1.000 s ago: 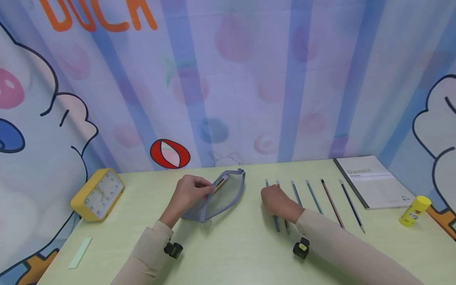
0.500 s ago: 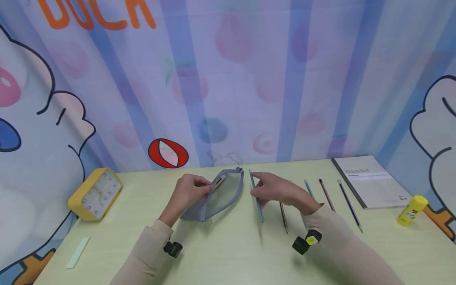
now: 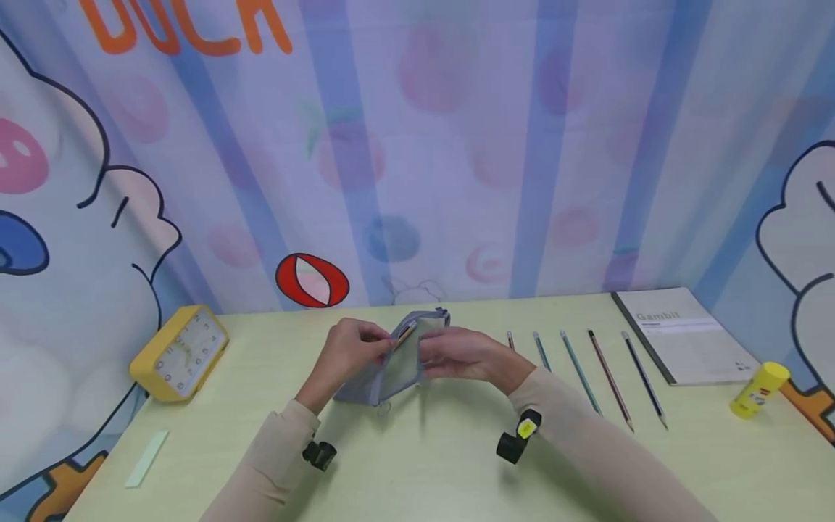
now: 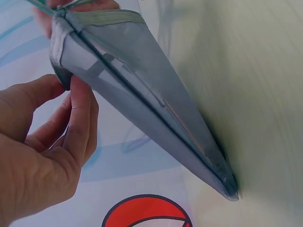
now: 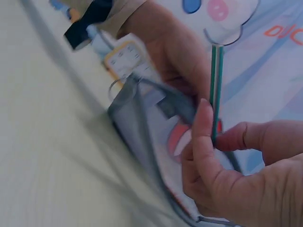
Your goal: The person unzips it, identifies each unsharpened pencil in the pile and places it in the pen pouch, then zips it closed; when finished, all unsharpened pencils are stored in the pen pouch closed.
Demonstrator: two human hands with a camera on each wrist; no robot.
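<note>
My left hand [image 3: 352,351] pinches the near-left rim of a grey-blue zip pencil case [image 4: 137,90], which stands with its mouth open toward the right. The tops of pencils [image 3: 406,334] show inside the mouth. A green pencil [image 5: 217,80] is pinched between my right thumb and fingers. My right hand [image 3: 466,355] is at the right side of the pencil case's mouth and covers part of that rim in the head view. In the left wrist view, the right hand's fingers [image 4: 97,4] show just beyond the case's top end.
To the right several pencils [image 3: 609,380] lie in a spaced row. Beyond them are a notebook [image 3: 685,348] and a yellow glue stick [image 3: 759,391]. A yellow clock [image 3: 179,355] and a pale green strip [image 3: 146,459] are at the left. A printed curtain [image 3: 457,181] hangs behind the table.
My right hand has lifted the leftmost pencil off the row and brought it left to the pencil case's mouth. The left hand keeps its grip in the same place.
</note>
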